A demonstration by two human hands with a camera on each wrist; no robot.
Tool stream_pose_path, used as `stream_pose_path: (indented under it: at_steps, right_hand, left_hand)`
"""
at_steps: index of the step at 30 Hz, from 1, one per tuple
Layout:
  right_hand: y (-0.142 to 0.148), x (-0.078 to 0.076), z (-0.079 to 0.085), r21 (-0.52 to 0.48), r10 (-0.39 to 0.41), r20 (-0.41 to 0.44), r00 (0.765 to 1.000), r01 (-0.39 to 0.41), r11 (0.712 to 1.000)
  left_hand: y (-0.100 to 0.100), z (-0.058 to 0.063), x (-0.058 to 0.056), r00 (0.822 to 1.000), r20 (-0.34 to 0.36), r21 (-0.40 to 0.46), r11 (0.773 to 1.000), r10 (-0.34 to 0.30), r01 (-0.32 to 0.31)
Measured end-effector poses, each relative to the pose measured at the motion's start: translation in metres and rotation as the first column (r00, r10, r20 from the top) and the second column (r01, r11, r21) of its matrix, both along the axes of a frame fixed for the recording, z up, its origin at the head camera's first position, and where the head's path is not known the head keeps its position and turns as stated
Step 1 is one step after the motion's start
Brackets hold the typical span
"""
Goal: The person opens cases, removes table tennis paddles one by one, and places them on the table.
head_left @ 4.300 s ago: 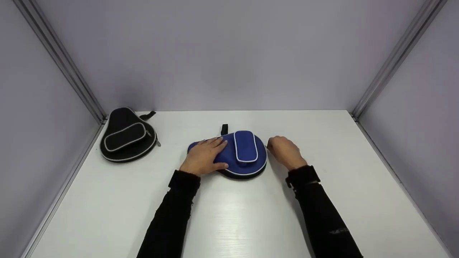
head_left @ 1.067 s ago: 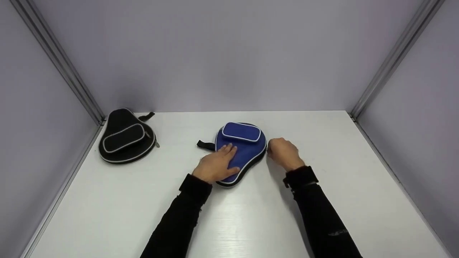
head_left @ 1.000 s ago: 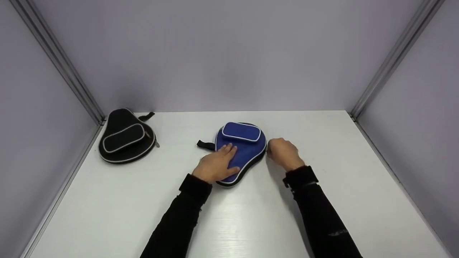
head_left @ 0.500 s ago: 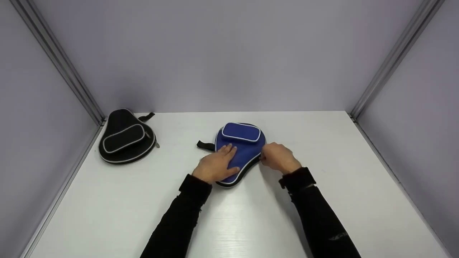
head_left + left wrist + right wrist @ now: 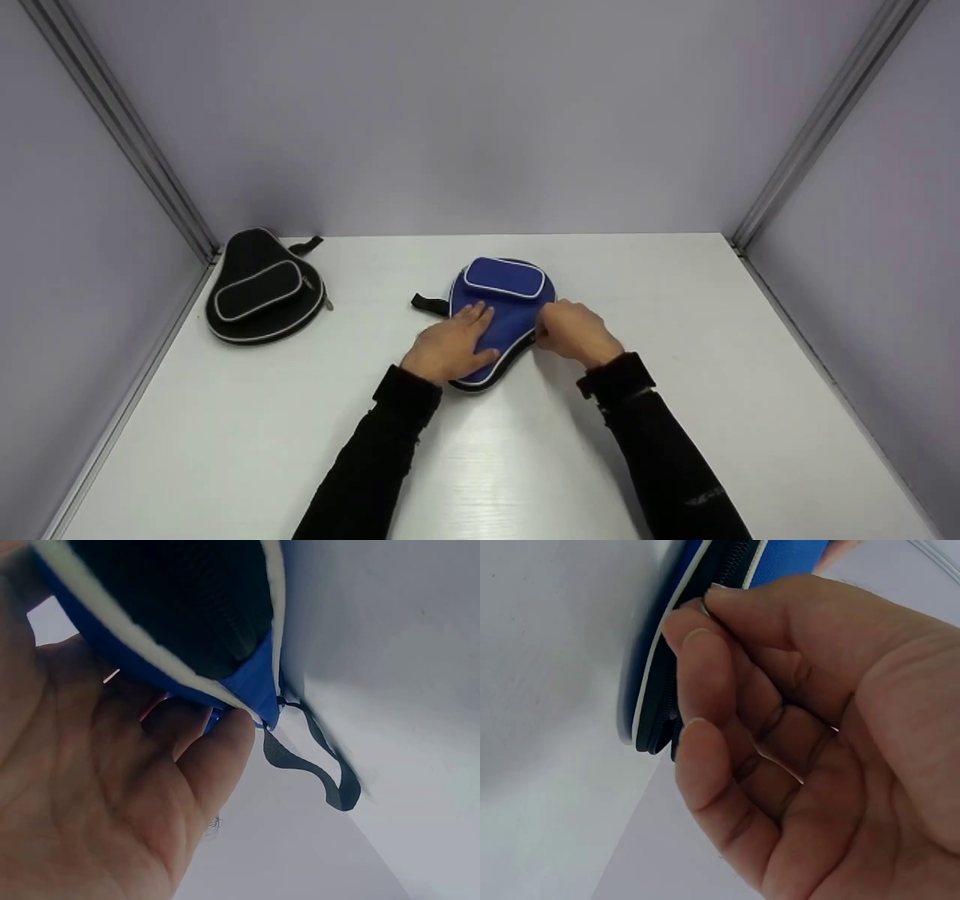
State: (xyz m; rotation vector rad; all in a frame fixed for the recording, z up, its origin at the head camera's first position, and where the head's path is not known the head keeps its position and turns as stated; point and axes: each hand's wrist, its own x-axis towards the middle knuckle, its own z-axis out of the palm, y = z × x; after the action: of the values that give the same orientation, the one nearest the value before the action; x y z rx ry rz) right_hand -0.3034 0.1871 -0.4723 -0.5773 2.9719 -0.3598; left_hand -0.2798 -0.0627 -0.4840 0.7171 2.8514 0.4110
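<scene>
A blue table-tennis paddle case [image 5: 521,319] with white piping and a raised front pocket lies on the table, its narrow end toward me. My left hand [image 5: 450,345] rests on the narrow part, fingers spread over the fabric. At the right edge, my right hand [image 5: 574,330] pinches the zipper pull [image 5: 704,608] between thumb and index finger; the pull is mostly hidden by the fingertips. The right wrist view shows zipper teeth [image 5: 735,562] ahead of the pinch and parted black edges [image 5: 658,736] behind it. A black loop strap [image 5: 343,795] hangs from the case's left side.
A black paddle case [image 5: 259,300] with white piping lies at the back left of the white table [image 5: 480,465], its strap [image 5: 306,246] pointing toward the back wall. Grey panels [image 5: 480,112] enclose the table on the back and both sides.
Since the earliest frame the blue case has turned from lying sideways to narrow end toward me. In the last second my right hand slid along its right edge toward me; my left hand stayed put.
</scene>
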Motion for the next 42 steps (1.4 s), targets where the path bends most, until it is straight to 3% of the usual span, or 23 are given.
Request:
stream_pose_path:
  at_steps: [7,18,23,32,37,42]
  right_hand:
    - [-0.002,-0.006,-0.006,0.025,-0.033,-0.064,0.997,0.035,0.999]
    - [0.016,-0.025,-0.019,0.007,-0.050,-0.153,0.987,0.052,0.999]
    - [0.021,-0.031,-0.023,-0.006,-0.019,-0.176,0.984,0.018,1.000]
    - [0.023,-0.036,-0.025,-0.052,0.041,-0.089,0.995,-0.045,0.998]
    - [0.023,-0.035,-0.025,-0.047,0.050,-0.081,0.995,-0.054,0.997]
    - [0.023,-0.034,-0.022,-0.034,0.050,-0.079,0.996,-0.053,0.998]
  left_hand:
    - [-0.001,0.005,0.003,1.000,-0.022,-0.076,0.997,-0.018,0.016]
    - [0.011,0.017,0.018,0.994,0.005,-0.088,0.990,-0.108,0.108]
    - [0.019,0.023,0.029,0.987,-0.057,-0.136,0.981,-0.150,0.141]
    - [0.030,0.033,0.042,0.954,-0.226,-0.261,0.955,-0.199,0.138]
    - [0.028,0.031,0.037,0.920,-0.293,-0.288,0.941,-0.261,0.176]
    - [0.019,0.020,0.025,0.884,-0.344,-0.253,0.938,-0.316,0.237]
